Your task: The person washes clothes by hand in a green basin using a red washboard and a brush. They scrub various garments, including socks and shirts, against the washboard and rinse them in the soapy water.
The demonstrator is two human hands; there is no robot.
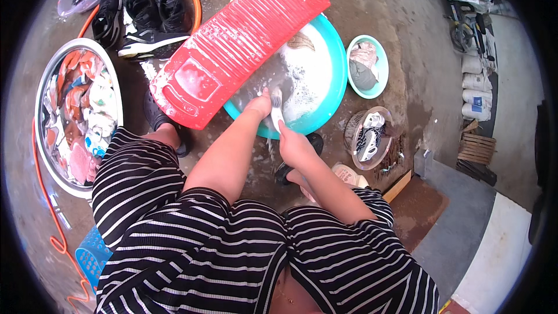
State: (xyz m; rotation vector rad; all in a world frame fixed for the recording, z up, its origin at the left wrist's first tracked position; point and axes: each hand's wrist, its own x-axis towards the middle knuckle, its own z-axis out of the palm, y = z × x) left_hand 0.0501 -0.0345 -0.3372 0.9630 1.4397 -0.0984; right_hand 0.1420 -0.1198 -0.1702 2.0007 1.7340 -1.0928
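Note:
A turquoise basin [335, 61] of greyish, sudsy water stands on the wet floor before me. My left hand [260, 104] is over the basin, its fingers at a wet white-and-grey cloth item [275, 107]. My right hand [293, 141], at the near rim, grips the lower end of this item. Water drips below the rim. A red plastic washboard [239, 48], wet with suds, lies slanted across the basin's left side. A brown patterned cloth [301, 41] shows in the foam near the far side.
Left are a metal basin [39, 109] of soaking laundry, black shoes [169, 4] and an orange hose [198, 2]. A small basin [383, 83] with cloths and a clear tub [389, 148] with sneakers [370, 137] stand right. A blue plastic basket [92, 253] sits near left.

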